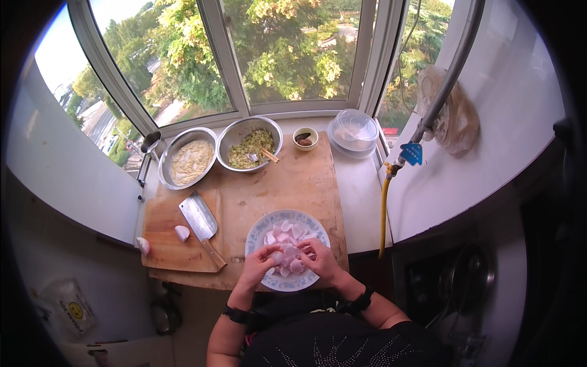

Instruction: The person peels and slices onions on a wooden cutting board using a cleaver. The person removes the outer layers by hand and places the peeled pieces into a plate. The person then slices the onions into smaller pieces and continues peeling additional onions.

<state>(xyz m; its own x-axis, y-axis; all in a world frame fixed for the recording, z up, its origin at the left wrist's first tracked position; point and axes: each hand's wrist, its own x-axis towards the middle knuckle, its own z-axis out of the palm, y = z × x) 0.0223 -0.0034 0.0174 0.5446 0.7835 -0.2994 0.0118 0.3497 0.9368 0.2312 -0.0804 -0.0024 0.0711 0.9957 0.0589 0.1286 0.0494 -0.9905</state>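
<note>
A white plate with a blue floral rim (255,229) lies before me, heaped with pale pink pieces that look like separated onion layers (285,236). Over its left side, my left hand (259,266) pinches an onion piece (276,257) between thumb and fingers. My right hand (322,260), just across from it, grips another onion piece (292,251) at the fingertips. To the left is a small wooden cutting board (160,215) bearing a cleaver (199,218), its wooden handle towards me. One onion chunk (182,233) sits beside the blade, another (143,246) at the board's left edge.
Behind stand a steel bowl of pale floury mixture (190,163), a steel bowl of chopped greens (250,149) with chopsticks (269,155), a small bowl (305,138) and a clear-covered dish (353,133). A large wooden board (284,188) lies beneath. A yellow gas hose (384,215) hangs right.
</note>
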